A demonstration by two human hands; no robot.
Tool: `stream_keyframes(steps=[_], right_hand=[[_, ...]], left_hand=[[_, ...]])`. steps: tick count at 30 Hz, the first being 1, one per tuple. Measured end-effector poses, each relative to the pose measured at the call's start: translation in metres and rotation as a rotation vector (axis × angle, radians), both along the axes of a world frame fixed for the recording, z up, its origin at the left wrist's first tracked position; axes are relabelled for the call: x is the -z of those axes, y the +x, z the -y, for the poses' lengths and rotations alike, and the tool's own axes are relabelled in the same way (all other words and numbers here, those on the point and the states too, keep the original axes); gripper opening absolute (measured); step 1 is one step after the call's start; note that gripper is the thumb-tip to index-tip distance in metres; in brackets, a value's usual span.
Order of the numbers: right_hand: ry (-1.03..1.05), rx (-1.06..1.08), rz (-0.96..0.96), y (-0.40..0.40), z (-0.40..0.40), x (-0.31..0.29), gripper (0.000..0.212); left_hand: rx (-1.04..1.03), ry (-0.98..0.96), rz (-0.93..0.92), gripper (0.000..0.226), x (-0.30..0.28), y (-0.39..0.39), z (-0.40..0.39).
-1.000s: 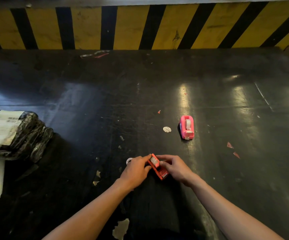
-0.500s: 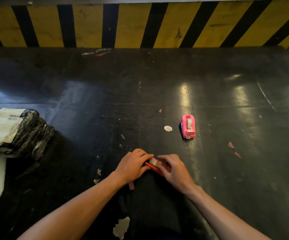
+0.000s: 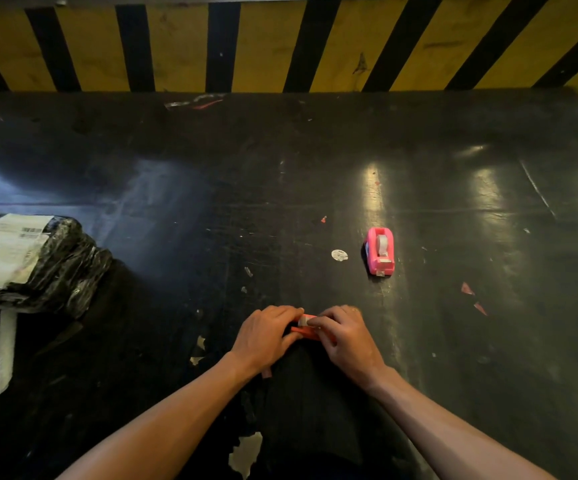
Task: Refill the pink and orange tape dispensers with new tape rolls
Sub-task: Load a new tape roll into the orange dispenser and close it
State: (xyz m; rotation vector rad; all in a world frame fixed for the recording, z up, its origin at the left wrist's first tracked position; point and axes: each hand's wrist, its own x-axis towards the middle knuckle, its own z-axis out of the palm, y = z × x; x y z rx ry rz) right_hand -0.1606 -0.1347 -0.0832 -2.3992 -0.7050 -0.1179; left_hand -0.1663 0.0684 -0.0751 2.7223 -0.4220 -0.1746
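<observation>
Orange tape dispenser (image 3: 306, 331) low on the dark worktop (image 3: 211, 202), pinched between both hands and mostly covered by them; a pale patch at its top, probably tape or the roll, shows between the fingers. Left hand (image 3: 263, 336) wraps the near-left end, grip closed on the body; right hand (image 3: 344, 336) curls over the right end, fingers pressed down on top. Visible orange strip runs roughly left to right, tilted slightly; which end carries the cutter cannot be told. Up and right of the orange dispenser, well apart, stands the pink tape dispenser (image 3: 379, 250), upright, a grey-white roll seated in its slot, long axis pointing toward and away from the person, the small metal cutter end nearer. Judgement: pink looks finished; orange is mid-refill, roll being seated or tape threaded, so the task is past halfway. Between the two dispensers, a small white round scrap (image 3: 339, 255). Far left of the orange dispenser, a black wrapped parcel (image 3: 38, 265) with white labels.
</observation>
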Motion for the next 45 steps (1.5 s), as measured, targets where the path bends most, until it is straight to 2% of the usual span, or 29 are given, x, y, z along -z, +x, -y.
stream_keyframes(steps=[6,14,18,24,31,34,40,43,45], right_hand=[[-0.033,-0.081,0.048,0.007,0.014,0.006,0.023],[-0.169,-0.181,0.111,0.017,0.077,-0.002,0.024],[-0.223,-0.198,0.099,0.016,0.088,0.0,0.03],[-0.234,-0.152,0.125,0.01,0.083,0.016,0.024],[-0.092,0.096,0.07,-0.014,0.057,0.038,0.018],[-0.021,0.196,-0.029,-0.028,0.045,0.042,0.018],[-0.031,0.238,-0.145,-0.03,0.044,0.033,0.023],[0.107,0.313,-0.164,-0.028,0.045,0.023,0.027],[0.239,0.303,-0.288,-0.028,0.039,0.021,0.032]], left_hand=[[-0.014,-0.003,-0.013,0.05,-0.001,0.0,-0.002],[-0.024,-0.031,-0.027,0.051,0.001,0.0,-0.003],[-0.035,-0.04,-0.041,0.052,0.002,0.0,-0.002],[-0.05,-0.031,-0.04,0.052,0.001,0.0,0.001],[-0.074,-0.055,-0.056,0.051,0.0,-0.001,0.001],[-0.08,-0.055,-0.058,0.052,0.0,-0.001,0.001],[-0.06,-0.047,-0.048,0.053,-0.001,0.001,0.0],[-0.044,-0.031,-0.037,0.053,0.0,0.003,-0.002],[-0.039,-0.045,-0.042,0.053,0.0,0.004,-0.004]])
